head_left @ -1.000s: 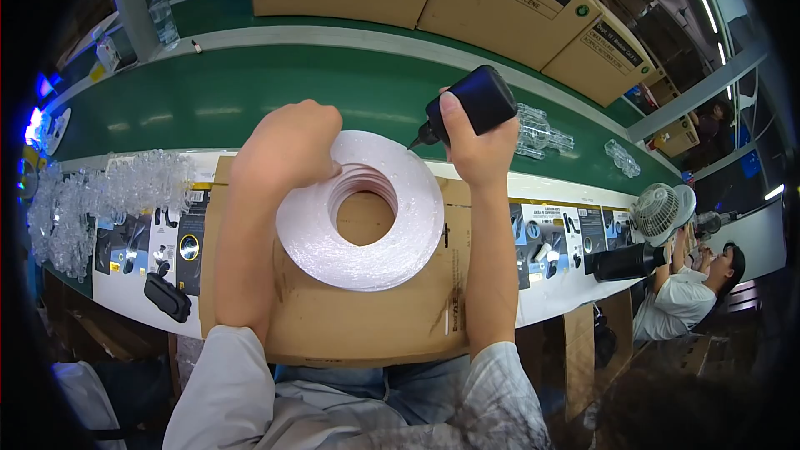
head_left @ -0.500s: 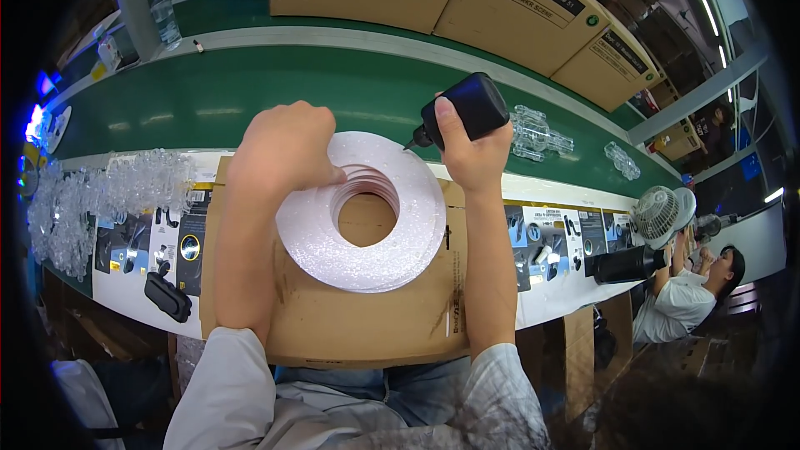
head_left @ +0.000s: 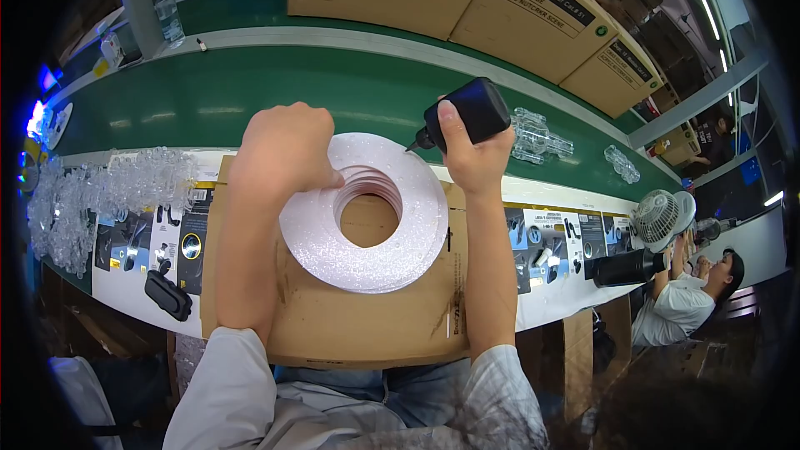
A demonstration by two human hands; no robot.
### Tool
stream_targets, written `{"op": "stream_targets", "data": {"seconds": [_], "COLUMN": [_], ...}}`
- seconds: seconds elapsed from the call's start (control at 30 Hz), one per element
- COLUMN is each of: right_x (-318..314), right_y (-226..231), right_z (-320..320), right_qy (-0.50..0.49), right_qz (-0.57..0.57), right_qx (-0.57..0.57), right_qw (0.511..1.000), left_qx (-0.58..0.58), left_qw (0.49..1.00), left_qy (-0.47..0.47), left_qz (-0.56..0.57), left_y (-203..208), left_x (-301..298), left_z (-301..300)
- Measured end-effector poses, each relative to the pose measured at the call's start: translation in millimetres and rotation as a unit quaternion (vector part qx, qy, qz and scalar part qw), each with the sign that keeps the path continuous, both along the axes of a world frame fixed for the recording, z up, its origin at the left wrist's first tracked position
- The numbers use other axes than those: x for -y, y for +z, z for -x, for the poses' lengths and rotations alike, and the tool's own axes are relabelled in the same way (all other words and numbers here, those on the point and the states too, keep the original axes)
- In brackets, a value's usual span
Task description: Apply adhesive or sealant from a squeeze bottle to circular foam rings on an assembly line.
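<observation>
A stack of glittery white rings (head_left: 364, 262) lies on a flat piece of brown cardboard (head_left: 333, 329) in front of me. My left hand (head_left: 287, 150) is closed at the stack's upper left, its thumb at the inner edge of the rings; whatever its curled fingers grip is hidden behind the hand. My right hand (head_left: 477, 154) is wrapped round a black squeeze bottle (head_left: 479, 108), tilted so that its thin nozzle points down and left. The nozzle tip is at the upper right part of the top ring, where small dots show on the surface.
Clear plastic pieces (head_left: 125, 187) are heaped at left, with more clear figures (head_left: 537, 135) on the green surface (head_left: 333, 75). A black device (head_left: 168, 293) lies left of the cardboard. At right are a white fan (head_left: 657, 218) and a seated person (head_left: 687, 296). Cartons (head_left: 525, 21) line the back.
The boxes at the back appear shifted slightly right as the view moves. Both hands, the bottle and the rings stay almost where they were.
</observation>
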State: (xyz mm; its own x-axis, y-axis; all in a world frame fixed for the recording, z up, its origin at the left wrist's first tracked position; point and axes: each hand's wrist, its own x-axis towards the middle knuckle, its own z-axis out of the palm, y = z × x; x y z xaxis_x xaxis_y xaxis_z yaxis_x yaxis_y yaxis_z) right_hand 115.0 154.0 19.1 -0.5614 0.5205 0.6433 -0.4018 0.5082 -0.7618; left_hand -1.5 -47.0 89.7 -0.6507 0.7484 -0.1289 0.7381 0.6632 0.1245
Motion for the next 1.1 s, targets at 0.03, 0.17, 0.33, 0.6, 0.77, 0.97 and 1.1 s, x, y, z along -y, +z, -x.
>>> {"op": "stream_targets", "data": {"seconds": [0.03,0.17,0.33,0.6,0.77,0.97,1.1], "right_x": [0,2,10,19,18,16,17], "right_y": [0,1,13,14,11,3,3], "right_z": [1,2,-2,-4,-4,0,-1], "right_qy": [0.002,-0.01,0.021,0.073,0.086,0.099,0.093], "right_qz": [-0.002,-0.017,0.055,0.058,0.051,0.043,0.044], "right_qx": [-0.012,-0.015,0.002,0.011,0.021,0.022,0.026], "right_qw": [1.0,1.0,0.998,0.996,0.995,0.994,0.994], "left_qx": [0.0,-0.008,-0.001,0.046,0.049,0.033,0.022], "left_qw": [1.0,1.0,1.0,0.976,0.993,0.998,0.998], "left_qy": [0.002,0.007,-0.013,-0.144,-0.09,-0.054,-0.053], "left_qz": [0.004,0.019,-0.011,-0.156,-0.054,-0.021,-0.026], "left_y": [1,-3,-7,-22,-13,-8,-6], "left_x": [0,-2,-3,-11,-9,-6,-3], "left_z": [0,2,5,13,10,6,4]}}
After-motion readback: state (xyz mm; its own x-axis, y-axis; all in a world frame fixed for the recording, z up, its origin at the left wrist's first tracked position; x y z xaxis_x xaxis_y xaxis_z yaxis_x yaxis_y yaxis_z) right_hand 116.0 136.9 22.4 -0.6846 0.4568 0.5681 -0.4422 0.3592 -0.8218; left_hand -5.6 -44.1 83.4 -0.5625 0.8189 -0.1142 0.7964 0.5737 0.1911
